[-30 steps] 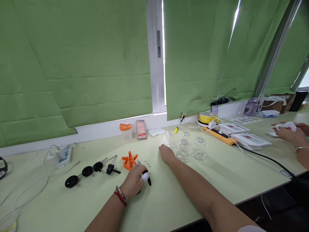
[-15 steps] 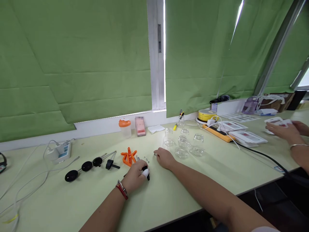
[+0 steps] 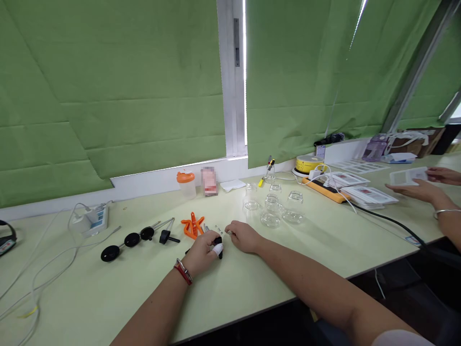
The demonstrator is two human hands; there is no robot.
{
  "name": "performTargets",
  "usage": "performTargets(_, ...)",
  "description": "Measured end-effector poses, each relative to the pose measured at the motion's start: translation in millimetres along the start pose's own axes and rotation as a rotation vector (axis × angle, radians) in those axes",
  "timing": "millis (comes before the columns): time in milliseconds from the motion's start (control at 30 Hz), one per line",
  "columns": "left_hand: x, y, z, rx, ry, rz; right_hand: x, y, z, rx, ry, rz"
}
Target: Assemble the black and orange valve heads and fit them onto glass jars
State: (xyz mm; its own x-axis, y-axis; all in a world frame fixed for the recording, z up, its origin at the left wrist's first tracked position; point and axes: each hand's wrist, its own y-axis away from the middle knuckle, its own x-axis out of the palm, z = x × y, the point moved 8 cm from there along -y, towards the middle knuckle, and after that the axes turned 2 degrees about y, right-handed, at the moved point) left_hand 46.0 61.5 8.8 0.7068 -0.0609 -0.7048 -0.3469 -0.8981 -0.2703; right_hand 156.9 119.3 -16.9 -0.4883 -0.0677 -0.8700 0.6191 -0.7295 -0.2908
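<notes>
My left hand (image 3: 204, 250), with a white wrap on one finger, is closed round a small black part (image 3: 218, 241) on the pale green table (image 3: 108, 293). My right hand (image 3: 243, 236) rests close beside it, fingers curled, pinching a tiny metal piece (image 3: 229, 233). A few small metal bits (image 3: 218, 228) lie just beyond both hands. An orange plastic piece (image 3: 193, 226) sits to the left of them. Several clear glass jars (image 3: 271, 207) stand behind my right hand.
Black knobbed rods (image 3: 131, 240) and a black handle (image 3: 166, 237) lie at left, with a power strip (image 3: 92, 221) and cables. An orange-lidded cup (image 3: 187, 184), a yellow reel (image 3: 310, 164) and card stacks (image 3: 367, 194) line the back. Another person's hands (image 3: 419, 188) hold a card at right.
My right hand drew back from the jars toward my left hand and now pinches a small metal piece. The other person lifted a card.
</notes>
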Motion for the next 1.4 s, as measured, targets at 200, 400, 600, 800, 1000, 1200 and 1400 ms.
performTargets(200,-0.7,-0.8,-1.2,0.020,-0.023,0.011,-3.6,2.1,-14.9,0.017,-0.313,0.065)
performTargets(400,-0.2,-0.9,-0.4,0.034,-0.029,0.020,1.4,4.2,-25.3,0.037,-0.612,0.168)
performTargets(600,1.3,0.1,2.2,0.036,0.011,0.023,1.3,5.0,-25.6,0.048,-0.690,0.206)
performTargets(800,2.3,0.4,3.8,0.019,0.036,0.031,2.9,5.8,-30.7,0.052,-0.707,0.208)
performTargets(1000,3.7,1.9,2.9,-0.026,0.091,0.057,3.9,7.0,-32.9,0.078,-0.733,0.192)
performTargets(1200,1.2,2.6,-1.0,-0.040,0.070,0.045,5.5,6.7,-35.3,0.099,-0.889,0.171)
performTargets(1400,2.4,2.3,1.7,-0.039,0.103,0.052,3.5,5.1,-48.2,0.217,-0.908,0.071)
